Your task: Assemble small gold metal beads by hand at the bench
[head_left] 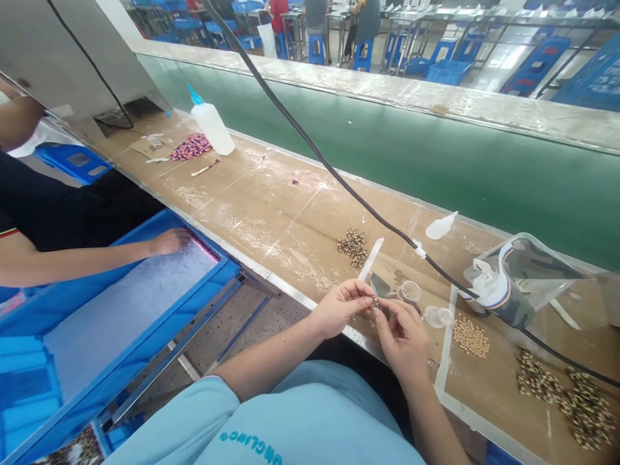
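Note:
My left hand [341, 308] and my right hand [403, 332] meet at the near edge of the brown work surface. Between their pinched fingertips is a small dark and gold piece [374, 302], partly covered by the fingers. Just beyond them lies a pile of similar small pieces [352, 247], beside a white strip [371, 259]. Clear round cups [409, 291] stand by my right hand. Further right are a pile of small tan beads [470, 337] and larger heaps of dark and gold pieces [587, 408].
A black cable [310, 139] crosses above the surface. A clear bag [542, 271] lies right, a white bottle [213, 128] and pink-purple pile [191, 146] back left. At left, another person's hand [169, 241] reaches into a blue crate [145, 336]. A green belt [368, 142] runs behind.

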Action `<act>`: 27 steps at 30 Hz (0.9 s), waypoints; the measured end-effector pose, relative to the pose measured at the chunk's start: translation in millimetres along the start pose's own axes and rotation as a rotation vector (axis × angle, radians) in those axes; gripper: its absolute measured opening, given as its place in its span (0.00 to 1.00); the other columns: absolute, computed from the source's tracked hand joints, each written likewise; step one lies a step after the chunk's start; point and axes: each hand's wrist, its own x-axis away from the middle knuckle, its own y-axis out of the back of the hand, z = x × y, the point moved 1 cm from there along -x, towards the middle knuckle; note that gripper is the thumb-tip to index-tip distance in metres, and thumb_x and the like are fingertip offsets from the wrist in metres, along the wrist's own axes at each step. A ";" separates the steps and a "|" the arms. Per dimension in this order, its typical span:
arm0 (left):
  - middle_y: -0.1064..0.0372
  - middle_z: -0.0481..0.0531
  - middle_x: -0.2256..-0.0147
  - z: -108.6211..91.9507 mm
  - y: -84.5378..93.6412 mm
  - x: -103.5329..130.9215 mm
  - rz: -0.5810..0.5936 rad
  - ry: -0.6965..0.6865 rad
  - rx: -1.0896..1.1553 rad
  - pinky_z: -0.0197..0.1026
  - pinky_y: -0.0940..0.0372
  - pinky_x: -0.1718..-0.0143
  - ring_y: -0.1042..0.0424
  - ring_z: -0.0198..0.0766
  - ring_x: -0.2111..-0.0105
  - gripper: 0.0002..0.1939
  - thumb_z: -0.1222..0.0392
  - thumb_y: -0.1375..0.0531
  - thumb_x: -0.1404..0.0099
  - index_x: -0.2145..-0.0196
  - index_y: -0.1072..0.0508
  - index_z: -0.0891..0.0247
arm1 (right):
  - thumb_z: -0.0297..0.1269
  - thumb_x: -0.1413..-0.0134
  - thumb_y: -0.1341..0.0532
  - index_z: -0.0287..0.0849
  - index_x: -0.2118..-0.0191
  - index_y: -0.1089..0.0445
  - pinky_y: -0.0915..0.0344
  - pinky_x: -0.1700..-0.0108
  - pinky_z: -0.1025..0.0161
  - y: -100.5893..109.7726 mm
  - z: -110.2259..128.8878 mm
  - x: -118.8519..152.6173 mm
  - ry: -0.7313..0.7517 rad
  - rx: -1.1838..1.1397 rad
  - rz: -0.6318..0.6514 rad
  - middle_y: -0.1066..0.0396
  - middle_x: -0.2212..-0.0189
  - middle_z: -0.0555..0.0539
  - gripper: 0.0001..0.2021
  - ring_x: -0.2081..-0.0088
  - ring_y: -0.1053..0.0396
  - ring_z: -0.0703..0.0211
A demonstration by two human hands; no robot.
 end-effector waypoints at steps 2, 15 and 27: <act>0.31 0.46 0.74 3.4 -3.2 0.9 0.009 -0.003 -0.030 0.32 0.36 0.69 0.32 0.26 0.75 0.18 0.55 0.29 0.55 0.71 0.30 0.68 | 0.36 0.44 0.41 0.42 0.63 0.28 0.37 0.76 0.68 1.4 1.0 2.1 -0.022 0.007 -0.023 0.28 0.67 0.48 0.07 0.82 0.41 0.72; 0.29 0.49 0.74 8.2 -5.7 4.5 0.030 -0.039 -0.156 0.38 0.31 0.64 0.28 0.31 0.74 0.19 0.51 0.31 0.53 0.72 0.31 0.68 | 0.30 0.46 0.39 0.44 0.62 0.29 0.31 0.64 0.69 5.5 -5.7 13.6 0.159 0.170 -0.102 0.27 0.66 0.49 0.05 0.67 0.29 0.66; 0.27 0.52 0.66 12.1 -5.4 8.5 0.084 -0.029 -0.378 0.38 0.33 0.59 0.28 0.33 0.67 0.12 0.57 0.35 0.45 0.66 0.29 0.66 | 0.35 0.44 0.40 0.43 0.67 0.28 0.34 0.67 0.68 41.1 -17.4 28.1 -0.025 0.267 -0.116 0.27 0.69 0.49 0.04 0.69 0.30 0.65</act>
